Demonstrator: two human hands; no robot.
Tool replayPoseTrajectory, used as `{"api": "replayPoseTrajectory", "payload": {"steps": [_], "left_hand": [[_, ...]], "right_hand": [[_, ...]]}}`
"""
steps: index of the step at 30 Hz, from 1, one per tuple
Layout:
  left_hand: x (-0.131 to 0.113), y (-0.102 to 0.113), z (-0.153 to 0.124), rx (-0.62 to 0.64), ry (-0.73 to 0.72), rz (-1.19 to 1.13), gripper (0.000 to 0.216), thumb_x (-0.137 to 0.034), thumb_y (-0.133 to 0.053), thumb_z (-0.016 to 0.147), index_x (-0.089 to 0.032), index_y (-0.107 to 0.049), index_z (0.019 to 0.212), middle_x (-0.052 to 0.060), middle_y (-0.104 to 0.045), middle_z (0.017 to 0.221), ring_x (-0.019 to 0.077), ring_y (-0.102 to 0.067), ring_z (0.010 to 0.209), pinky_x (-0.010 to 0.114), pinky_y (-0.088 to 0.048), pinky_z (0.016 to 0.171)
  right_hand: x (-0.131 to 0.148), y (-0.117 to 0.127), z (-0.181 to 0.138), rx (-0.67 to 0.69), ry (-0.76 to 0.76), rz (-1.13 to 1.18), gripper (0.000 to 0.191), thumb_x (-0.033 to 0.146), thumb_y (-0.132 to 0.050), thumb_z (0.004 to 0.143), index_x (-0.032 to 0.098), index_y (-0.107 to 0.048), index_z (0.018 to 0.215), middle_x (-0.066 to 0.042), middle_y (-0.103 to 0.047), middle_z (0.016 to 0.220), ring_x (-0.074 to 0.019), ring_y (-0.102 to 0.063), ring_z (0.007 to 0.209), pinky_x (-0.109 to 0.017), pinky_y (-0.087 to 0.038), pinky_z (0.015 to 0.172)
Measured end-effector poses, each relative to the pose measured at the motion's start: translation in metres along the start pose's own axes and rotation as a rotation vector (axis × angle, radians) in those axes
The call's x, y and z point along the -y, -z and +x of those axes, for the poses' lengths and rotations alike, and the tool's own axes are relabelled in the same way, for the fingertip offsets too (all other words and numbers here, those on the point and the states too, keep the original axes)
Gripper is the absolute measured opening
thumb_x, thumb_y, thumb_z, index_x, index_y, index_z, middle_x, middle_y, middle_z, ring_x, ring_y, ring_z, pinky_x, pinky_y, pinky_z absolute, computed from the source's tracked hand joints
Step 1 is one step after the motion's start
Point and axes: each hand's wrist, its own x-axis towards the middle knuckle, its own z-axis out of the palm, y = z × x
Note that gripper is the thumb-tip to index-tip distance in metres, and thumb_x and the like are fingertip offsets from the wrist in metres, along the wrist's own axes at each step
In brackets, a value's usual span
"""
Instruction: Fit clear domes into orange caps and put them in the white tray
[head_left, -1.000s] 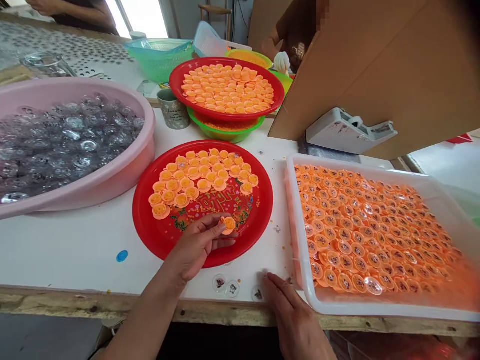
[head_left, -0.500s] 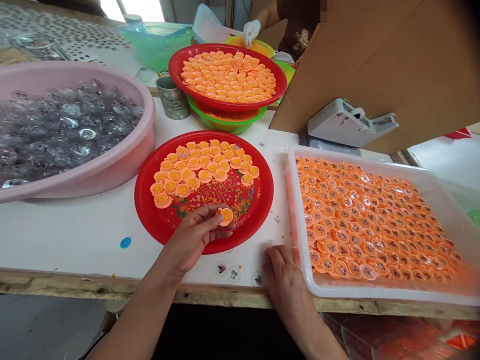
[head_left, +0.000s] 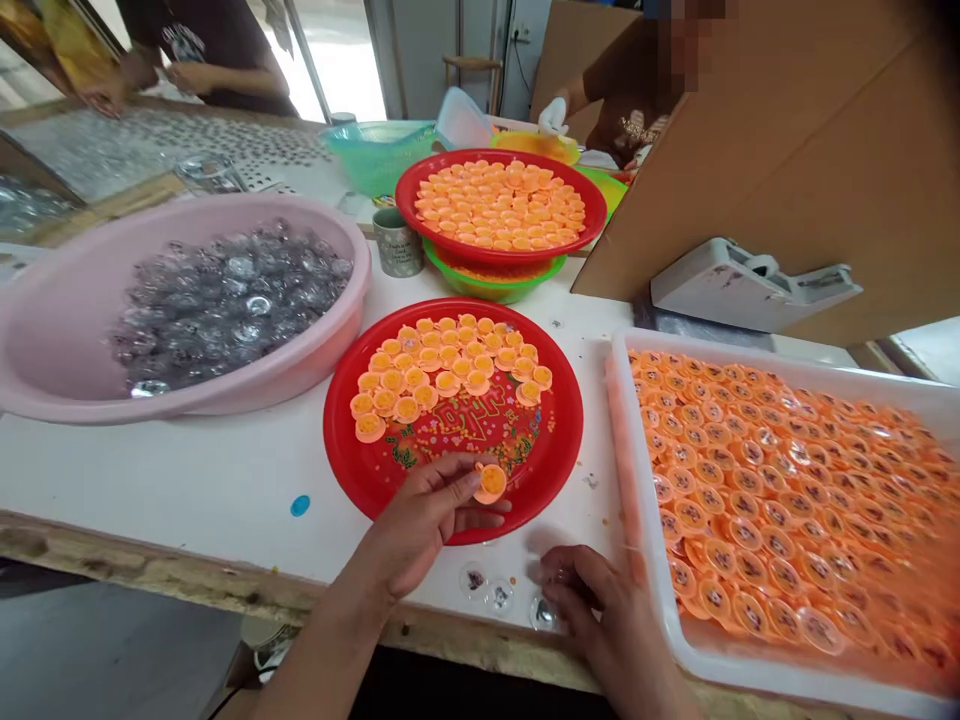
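My left hand (head_left: 424, 515) pinches a small orange cap (head_left: 492, 482) over the near rim of a red plate (head_left: 352, 455) that carries rows of similar orange caps (head_left: 442, 370). Over the table edge my right hand (head_left: 604, 615) has its fingers curled over a small clear lid (head_left: 544, 612); whether it is gripped I cannot make out. Two more clear lids (head_left: 486, 588) lie on the white table between my hands. A white tray (head_left: 645, 590) full of lidded orange caps sits just right of my right hand.
A pink basin (head_left: 67, 380) of clear lids stands at the left. A second red plate (head_left: 592, 215) of orange caps rests on a green bowl, with a grey mug (head_left: 397, 243) beside it. A cardboard box (head_left: 787, 150) and white device (head_left: 750, 285) are at the right. Other people work across the table.
My right hand has drawn back toward the table edge and curled its fingers over a clear lid. The left hand keeps hold of the orange cap. The camera has shifted left.
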Motion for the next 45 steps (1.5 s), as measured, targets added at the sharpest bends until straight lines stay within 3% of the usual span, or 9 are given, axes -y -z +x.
{"api": "replayPoseTrajectory", "payload": {"steps": [4, 10, 14, 23, 30, 36, 42, 45], "left_hand": [[0.006, -0.008, -0.003, 0.020, -0.021, -0.007, 0.013, -0.024, -0.071, 0.083, -0.017, -0.069, 0.094, 0.004, -0.069, 0.093, 0.0220, -0.070, 0.088, 0.032, -0.058, 0.078], [0.006, -0.015, -0.003, 0.019, -0.014, 0.035, 0.023, -0.028, -0.069, 0.085, -0.019, -0.062, 0.105, 0.005, -0.066, 0.097, 0.0184, -0.067, 0.083, 0.031, -0.055, 0.074], [0.002, -0.015, -0.002, -0.005, -0.019, 0.069, 0.020, -0.032, -0.070, 0.084, -0.019, -0.061, 0.097, 0.001, -0.065, 0.084, 0.0128, -0.061, 0.069, 0.024, -0.047, 0.060], [0.005, -0.022, -0.002, 0.093, 0.040, 0.165, 0.027, -0.033, -0.068, 0.084, -0.016, -0.059, 0.102, 0.002, -0.062, 0.081, 0.0150, -0.059, 0.072, 0.027, -0.041, 0.063], [0.001, -0.019, -0.005, 0.076, 0.033, 0.183, 0.023, -0.031, -0.065, 0.086, -0.016, -0.058, 0.102, 0.003, -0.062, 0.082, 0.0142, -0.058, 0.071, 0.026, -0.041, 0.063], [0.001, -0.018, -0.008, 0.080, 0.016, 0.174, 0.020, -0.029, -0.064, 0.086, -0.016, -0.059, 0.100, 0.002, -0.061, 0.083, 0.0130, -0.057, 0.070, 0.026, -0.043, 0.063], [0.003, -0.015, -0.007, 0.094, 0.016, 0.163, 0.022, -0.030, -0.066, 0.085, -0.016, -0.060, 0.101, 0.003, -0.062, 0.083, 0.0138, -0.058, 0.071, 0.025, -0.045, 0.063], [0.005, -0.017, -0.007, 0.095, -0.006, 0.160, 0.022, -0.032, -0.066, 0.085, -0.017, -0.061, 0.101, 0.004, -0.064, 0.085, 0.0164, -0.060, 0.077, 0.028, -0.048, 0.066]], "right_hand": [[0.022, 0.003, 0.015, -0.015, -0.101, 0.419, 0.021, 0.041, -0.066, 0.084, 0.020, -0.066, 0.086, 0.000, -0.065, 0.065, -0.0142, -0.060, 0.055, -0.024, -0.050, 0.054], [0.049, 0.008, 0.039, -0.093, -0.129, 0.792, 0.024, 0.036, -0.081, 0.072, 0.019, -0.065, 0.077, 0.001, -0.065, 0.062, -0.0104, -0.057, 0.051, -0.021, -0.049, 0.051], [0.050, 0.009, 0.040, -0.105, -0.119, 0.834, 0.024, 0.034, -0.081, 0.072, 0.019, -0.069, 0.085, 0.001, -0.065, 0.066, -0.0090, -0.056, 0.052, -0.020, -0.048, 0.050], [0.043, 0.009, 0.040, 0.054, -0.032, 1.008, 0.012, 0.028, -0.070, 0.086, 0.021, -0.060, 0.086, 0.001, -0.063, 0.073, -0.0116, -0.059, 0.065, -0.022, -0.047, 0.059], [0.043, 0.009, 0.039, 0.047, -0.103, 1.099, 0.014, 0.024, -0.075, 0.081, 0.020, -0.070, 0.093, 0.000, -0.064, 0.074, -0.0097, -0.051, 0.067, -0.018, -0.043, 0.063], [0.049, 0.007, 0.041, 0.096, -0.156, 1.235, 0.008, 0.021, -0.076, 0.079, 0.019, -0.069, 0.082, 0.000, -0.062, 0.077, -0.0121, -0.059, 0.071, -0.021, -0.048, 0.064], [0.051, 0.007, 0.039, 0.087, -0.211, 1.246, 0.022, 0.020, -0.077, 0.078, 0.022, -0.072, 0.099, -0.001, -0.066, 0.076, -0.0120, -0.062, 0.072, -0.021, -0.050, 0.067], [0.048, 0.005, 0.040, 0.066, -0.242, 1.257, 0.019, 0.021, -0.079, 0.076, 0.020, -0.074, 0.095, -0.002, -0.068, 0.078, -0.0116, -0.062, 0.073, -0.019, -0.050, 0.066]]}}
